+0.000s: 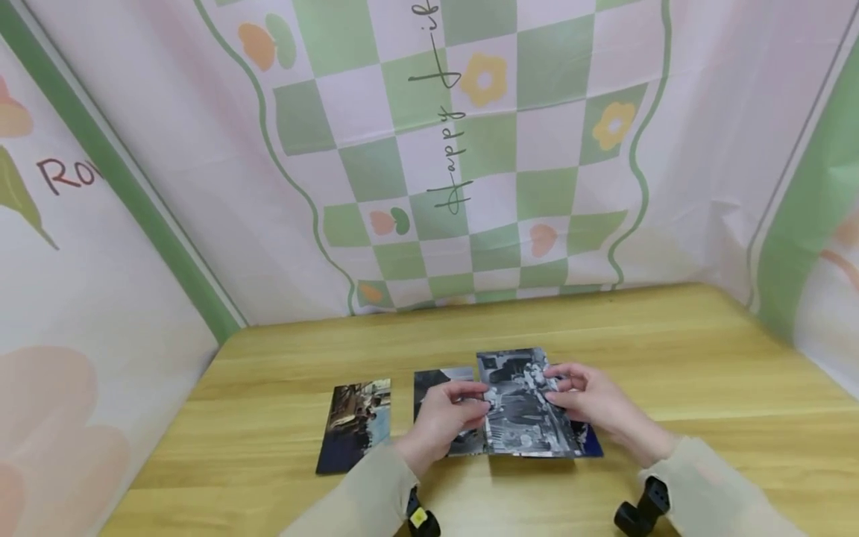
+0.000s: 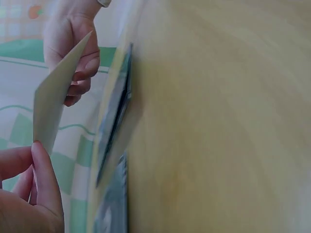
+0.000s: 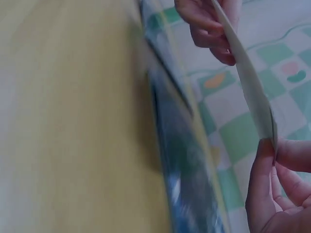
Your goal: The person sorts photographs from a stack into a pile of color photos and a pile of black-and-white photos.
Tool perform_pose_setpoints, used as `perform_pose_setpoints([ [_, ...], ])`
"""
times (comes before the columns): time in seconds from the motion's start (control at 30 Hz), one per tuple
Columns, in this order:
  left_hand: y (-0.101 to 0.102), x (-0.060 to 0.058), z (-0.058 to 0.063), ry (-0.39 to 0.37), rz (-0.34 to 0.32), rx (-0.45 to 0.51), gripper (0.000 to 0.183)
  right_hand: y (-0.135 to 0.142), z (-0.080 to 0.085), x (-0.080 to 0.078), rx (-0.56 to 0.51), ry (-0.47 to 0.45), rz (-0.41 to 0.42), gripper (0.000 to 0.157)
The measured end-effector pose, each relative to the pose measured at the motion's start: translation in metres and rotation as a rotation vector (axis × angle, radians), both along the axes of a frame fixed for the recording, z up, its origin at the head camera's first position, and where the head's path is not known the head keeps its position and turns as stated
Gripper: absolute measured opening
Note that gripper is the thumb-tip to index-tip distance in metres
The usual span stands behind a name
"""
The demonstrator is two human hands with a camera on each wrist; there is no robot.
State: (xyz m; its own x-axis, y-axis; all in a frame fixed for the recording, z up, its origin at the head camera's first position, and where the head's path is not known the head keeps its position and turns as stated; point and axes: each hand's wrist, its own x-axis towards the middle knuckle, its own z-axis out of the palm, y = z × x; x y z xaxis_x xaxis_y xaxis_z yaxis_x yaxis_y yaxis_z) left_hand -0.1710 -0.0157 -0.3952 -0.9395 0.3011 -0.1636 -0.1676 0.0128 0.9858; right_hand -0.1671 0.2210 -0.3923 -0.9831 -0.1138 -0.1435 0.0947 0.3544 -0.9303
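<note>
In the head view, a black-and-white picture card (image 1: 520, 406) is held above the table between both hands. My left hand (image 1: 446, 418) pinches its left edge between thumb and fingers. At the opposite edge, my right hand (image 1: 597, 399) grips it in the same way. Both wrist views show the card's pale back (image 2: 56, 94), raised off the tabletop. Underneath lies another grey picture card (image 1: 429, 382), partly covered by the left hand. A dark blue card (image 1: 592, 441) peeks out below the held one at the right; most of it is hidden.
A colour picture card (image 1: 359, 418) with a dark lower part lies apart on the left of the wooden table (image 1: 282, 388). Behind the table hangs a green-and-white checked cloth (image 1: 496, 149), with more printed cloth at both sides.
</note>
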Motion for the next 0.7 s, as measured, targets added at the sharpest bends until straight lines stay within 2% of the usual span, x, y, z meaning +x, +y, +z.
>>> perform_pose_setpoints([
  [0.17, 0.023, -0.004, -0.007, -0.017, -0.006, -0.031, 0.028, 0.023, -0.006, 0.001, 0.021, -0.055, -0.007, 0.051],
  [0.3, 0.037, -0.006, -0.011, -0.044, 0.023, -0.045, 0.027, 0.035, -0.009, -0.001, 0.056, -0.072, -0.030, 0.052],
  [0.47, 0.046, -0.010, -0.014, -0.060, 0.046, -0.087, 0.025, 0.039, -0.009, -0.005, 0.086, -0.084, -0.044, 0.051],
  [0.7, 0.048, -0.010, -0.017, -0.067, 0.037, -0.153, 0.022, 0.038, -0.010, -0.006, 0.128, -0.062, -0.041, 0.047],
])
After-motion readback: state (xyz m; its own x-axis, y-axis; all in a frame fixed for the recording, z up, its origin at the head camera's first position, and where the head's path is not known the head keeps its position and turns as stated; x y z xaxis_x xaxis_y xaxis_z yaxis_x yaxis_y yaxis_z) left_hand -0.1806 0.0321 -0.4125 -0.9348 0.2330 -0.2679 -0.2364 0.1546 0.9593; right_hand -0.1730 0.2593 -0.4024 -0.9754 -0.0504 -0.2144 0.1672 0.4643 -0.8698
